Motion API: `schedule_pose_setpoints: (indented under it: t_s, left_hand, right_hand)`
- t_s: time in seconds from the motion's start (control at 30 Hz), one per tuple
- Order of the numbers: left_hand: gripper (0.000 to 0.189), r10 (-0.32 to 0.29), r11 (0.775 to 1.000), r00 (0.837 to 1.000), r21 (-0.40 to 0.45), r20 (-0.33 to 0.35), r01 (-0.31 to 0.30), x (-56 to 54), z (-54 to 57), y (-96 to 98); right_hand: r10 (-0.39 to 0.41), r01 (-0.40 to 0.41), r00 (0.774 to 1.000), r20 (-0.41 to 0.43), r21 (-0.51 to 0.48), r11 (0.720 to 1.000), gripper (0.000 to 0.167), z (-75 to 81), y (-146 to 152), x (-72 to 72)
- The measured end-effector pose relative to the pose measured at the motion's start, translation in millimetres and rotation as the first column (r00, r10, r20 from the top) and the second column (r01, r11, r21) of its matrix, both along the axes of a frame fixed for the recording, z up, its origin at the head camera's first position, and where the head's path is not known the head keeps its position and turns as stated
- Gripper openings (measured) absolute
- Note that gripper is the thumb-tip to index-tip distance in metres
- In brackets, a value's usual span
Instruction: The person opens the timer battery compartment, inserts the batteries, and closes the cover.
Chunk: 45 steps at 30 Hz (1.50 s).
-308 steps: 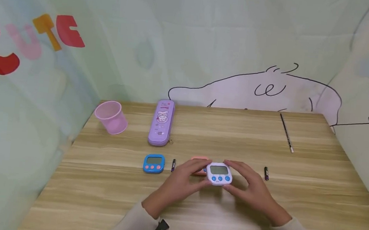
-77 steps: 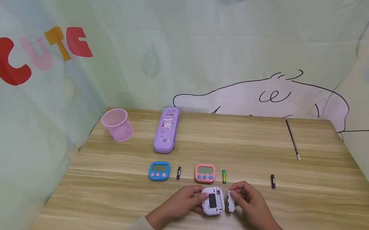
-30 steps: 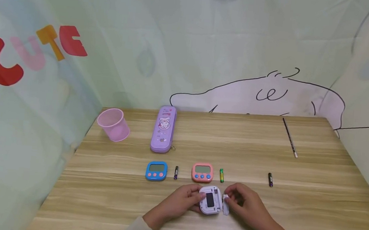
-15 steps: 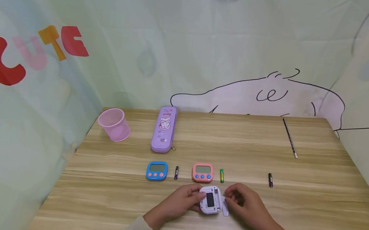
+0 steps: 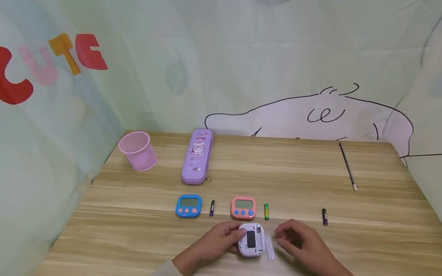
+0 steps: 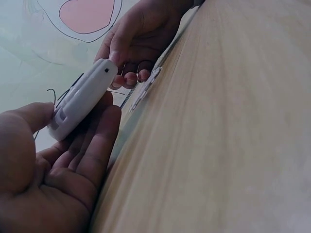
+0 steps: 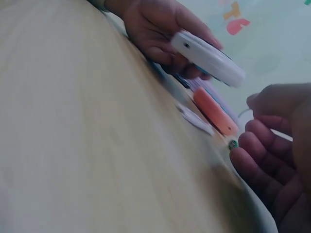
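Observation:
My left hand (image 5: 215,240) holds a white digital timer (image 5: 251,251) just above the table, its back up and its battery compartment uncovered. In the left wrist view, the thumb lies on one face of the timer (image 6: 85,99), with fingers beneath it. The loose white battery cover (image 5: 270,248) lies on the table just right of the timer. Beside the cover, my right hand (image 5: 308,249) has loosely bent fingers and holds nothing; the right wrist view shows a gap between its fingertips and the cover (image 7: 195,120).
Behind the hands are a pink timer (image 5: 243,208), a green battery (image 5: 266,211), a blue timer (image 5: 188,206) and two dark batteries (image 5: 212,208) (image 5: 325,217). Farther back stand a pink cup (image 5: 142,155), a purple pencil case (image 5: 197,155) and a pencil (image 5: 348,166).
Earlier both hands held the timer face up. It was turned over, and the right hand held its removed cover. That hand has now set the cover down, let go and moved right.

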<state>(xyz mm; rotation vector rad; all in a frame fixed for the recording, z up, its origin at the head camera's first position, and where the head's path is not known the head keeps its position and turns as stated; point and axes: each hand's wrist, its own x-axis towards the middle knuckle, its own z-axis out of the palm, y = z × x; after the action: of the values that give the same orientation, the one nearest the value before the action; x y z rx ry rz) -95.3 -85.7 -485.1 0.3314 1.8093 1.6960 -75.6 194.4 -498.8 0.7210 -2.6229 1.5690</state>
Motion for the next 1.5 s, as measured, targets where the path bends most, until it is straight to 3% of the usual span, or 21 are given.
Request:
schedule_pose_setpoints:
  t_s: [0.17,0.43,0.67,0.93,1.1,1.5]
  left_hand:
    - [0.045,0.014,1.000,1.000,0.007,0.014,-0.014,0.2,1.5,0.1]
    - [0.046,0.024,1.000,0.999,0.020,0.025,-0.024,-2.1,-1.5,-1.5]
    - [0.047,0.027,0.999,0.999,0.028,0.028,-0.028,-3.0,-1.9,-1.7]
    - [0.046,0.019,0.999,1.000,0.048,0.016,-0.020,-1.6,-1.6,-0.3]
    - [0.045,0.020,0.998,1.000,0.056,0.008,-0.020,-1.0,-1.3,0.8]
    - [0.048,0.027,0.999,1.000,0.036,0.015,-0.028,-0.3,-0.1,-0.5]
  right_hand:
    - [-0.046,0.046,0.997,-0.062,0.006,0.999,0.023,7.2,11.1,-0.9]
    - [-0.156,0.159,0.974,-0.166,0.008,0.987,0.027,37.9,24.7,0.1]
    - [-0.221,0.249,0.934,-0.280,0.067,0.966,0.045,11.6,69.3,-17.8]
    - [-0.249,0.314,0.923,-0.295,0.199,0.928,0.054,6.6,95.7,-21.0]
    - [-0.243,0.322,0.926,-0.288,0.272,0.907,0.058,2.4,102.9,-21.6]
    - [-0.207,0.278,0.950,-0.234,0.331,0.902,0.063,-0.7,104.0,-22.7]
